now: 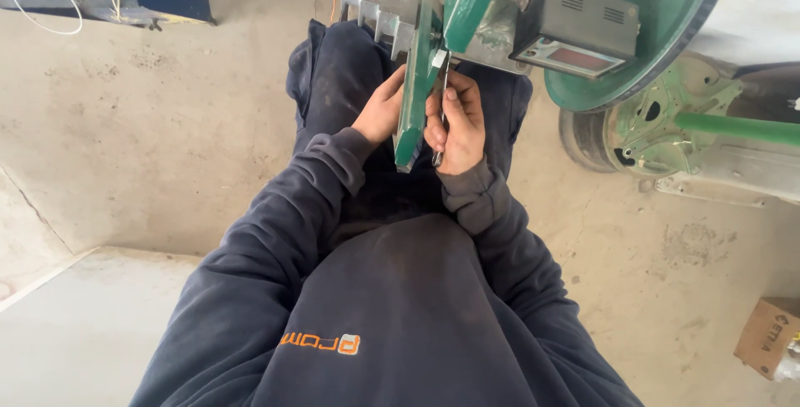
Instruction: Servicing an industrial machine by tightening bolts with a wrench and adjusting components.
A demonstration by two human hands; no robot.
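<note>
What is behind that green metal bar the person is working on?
Behind the green bar lie the person's dark trousers. The left hand and right hand, holding a slim metal tool, flank it. The bar hides the left fingertips.

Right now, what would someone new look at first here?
Probably the two hands in the middle: the left hand and right hand grip a green bar hanging down from a machine, and the right hand also holds a thin metal tool. Next, the big green wheel at top right, with a dark box showing a red screen in front of it.
</note>
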